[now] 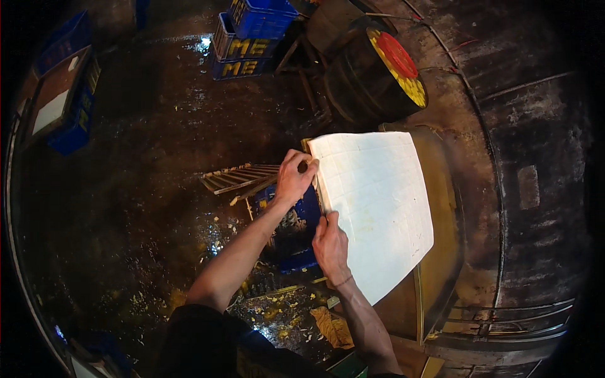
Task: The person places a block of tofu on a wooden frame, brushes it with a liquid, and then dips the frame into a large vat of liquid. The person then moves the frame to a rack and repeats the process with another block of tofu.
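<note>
A large white sheet [378, 203], apparently cloth, lies over something flat with a wooden edge and bears faint grid lines. At its upper left corner my left hand [293, 176] has thumb and forefinger pinched on the edge. Lower along the same side, my right hand [331, 245] is closed on the edge with its knuckles up. What lies beneath the sheet is mostly hidden. Below the left edge stands a blue plastic crate [309, 208], partly covered by my arms. A slatted wooden rack [243, 177] sticks out beside my left hand.
A dark drum [352, 90] holds yellow pieces and a red plastic basin [397, 54]. Blue crates [248, 47] are stacked beyond. A brown tabletop [442, 227] extends right of the sheet. The wet floor [137, 189] carries yellow scraps and a crumpled tan cloth [331, 326].
</note>
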A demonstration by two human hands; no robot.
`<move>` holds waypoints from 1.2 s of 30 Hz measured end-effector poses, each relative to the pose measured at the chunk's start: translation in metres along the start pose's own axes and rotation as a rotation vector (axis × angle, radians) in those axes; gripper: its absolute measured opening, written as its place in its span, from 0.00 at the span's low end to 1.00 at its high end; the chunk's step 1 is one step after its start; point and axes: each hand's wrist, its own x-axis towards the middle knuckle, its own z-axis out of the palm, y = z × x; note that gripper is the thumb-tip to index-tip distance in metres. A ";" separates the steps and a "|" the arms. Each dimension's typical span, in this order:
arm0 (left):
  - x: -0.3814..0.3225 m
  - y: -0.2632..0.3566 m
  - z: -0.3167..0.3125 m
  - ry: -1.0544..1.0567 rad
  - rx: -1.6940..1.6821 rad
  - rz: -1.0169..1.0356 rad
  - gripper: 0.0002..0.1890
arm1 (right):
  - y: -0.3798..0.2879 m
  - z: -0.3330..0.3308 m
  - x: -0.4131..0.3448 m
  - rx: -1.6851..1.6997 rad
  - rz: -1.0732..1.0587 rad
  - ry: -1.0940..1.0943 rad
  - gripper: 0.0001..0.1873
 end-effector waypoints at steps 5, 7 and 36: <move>-0.064 0.008 0.013 -0.026 -0.050 -0.020 0.12 | 0.030 -0.014 -0.065 -0.022 -0.008 0.031 0.06; -0.093 0.014 0.022 0.003 -0.078 -0.051 0.11 | 0.039 -0.025 -0.088 0.001 0.005 0.011 0.07; -0.330 -0.037 0.091 0.073 -0.602 -1.261 0.20 | 0.068 -0.036 -0.292 0.553 0.563 -0.079 0.09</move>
